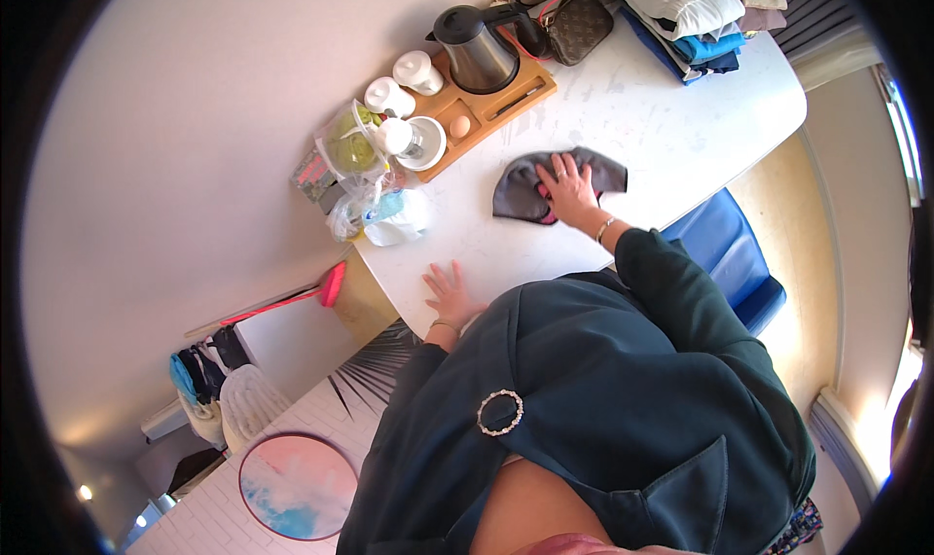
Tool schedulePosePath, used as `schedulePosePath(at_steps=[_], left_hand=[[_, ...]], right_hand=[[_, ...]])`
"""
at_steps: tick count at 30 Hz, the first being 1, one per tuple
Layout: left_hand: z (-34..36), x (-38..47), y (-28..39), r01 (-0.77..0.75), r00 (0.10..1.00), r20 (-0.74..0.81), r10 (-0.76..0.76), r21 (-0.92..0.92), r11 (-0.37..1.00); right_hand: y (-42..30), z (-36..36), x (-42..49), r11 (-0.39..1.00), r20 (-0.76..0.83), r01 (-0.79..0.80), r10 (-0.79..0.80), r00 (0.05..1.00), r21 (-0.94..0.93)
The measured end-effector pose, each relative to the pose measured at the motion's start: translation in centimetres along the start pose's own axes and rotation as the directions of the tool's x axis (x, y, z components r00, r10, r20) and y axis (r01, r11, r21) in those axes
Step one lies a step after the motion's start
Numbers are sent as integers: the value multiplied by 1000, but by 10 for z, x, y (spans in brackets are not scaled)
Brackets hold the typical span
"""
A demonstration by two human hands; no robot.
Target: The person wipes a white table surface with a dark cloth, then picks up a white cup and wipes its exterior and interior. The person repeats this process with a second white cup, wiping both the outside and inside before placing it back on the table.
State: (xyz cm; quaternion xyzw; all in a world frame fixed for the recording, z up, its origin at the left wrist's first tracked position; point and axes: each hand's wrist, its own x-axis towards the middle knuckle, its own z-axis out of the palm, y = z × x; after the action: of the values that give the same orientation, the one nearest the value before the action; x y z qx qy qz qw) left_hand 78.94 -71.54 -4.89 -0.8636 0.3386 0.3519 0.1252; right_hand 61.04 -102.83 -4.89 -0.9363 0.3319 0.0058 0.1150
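My right hand (570,194) lies flat on a dark grey fabric piece (522,183), its fingers spread across the top. Pink shows on the fabric near my fingers and along its lower edge; its exact kind is unclear. Both rest on a white tabletop (657,124), and the fabric's outer edges look slightly blurred. Close to the table's near-left edge, my left hand (449,296) is planted on the surface with fingers apart and nothing in it. My dark sleeves and jacket front hide part of the near edge.
A wooden tray (503,110) holds an electric kettle (481,51), white lidded cups (416,72) and an egg (460,127). Left of it are plastic bags (394,216). Folded clothes (686,22) and a brown patterned pouch (580,30) sit farther back. A blue chair (722,256) stands at right.
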Motion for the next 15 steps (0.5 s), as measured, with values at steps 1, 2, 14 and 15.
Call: schedulePosePath(at_steps=[1, 2, 14, 15], left_hand=[[-1, -1, 0, 0, 1000, -2, 0, -14, 1000], [-3, -1, 1, -5, 1000, 6, 5, -17, 1000], [-13, -9, 7, 6, 1000, 24, -5, -35, 999], [-14, -10, 7, 4, 1000, 29, -2, -48, 999]], right_hand=[[-5, 0, -14, 999, 15, 33, -33, 999, 12], [-8, 0, -24, 996, 21, 56, -58, 998, 69], [102, -10, -5, 911, -236, -375, 407, 882, 170], [117, -12, -5, 890, -240, -428, 455, 857, 159]])
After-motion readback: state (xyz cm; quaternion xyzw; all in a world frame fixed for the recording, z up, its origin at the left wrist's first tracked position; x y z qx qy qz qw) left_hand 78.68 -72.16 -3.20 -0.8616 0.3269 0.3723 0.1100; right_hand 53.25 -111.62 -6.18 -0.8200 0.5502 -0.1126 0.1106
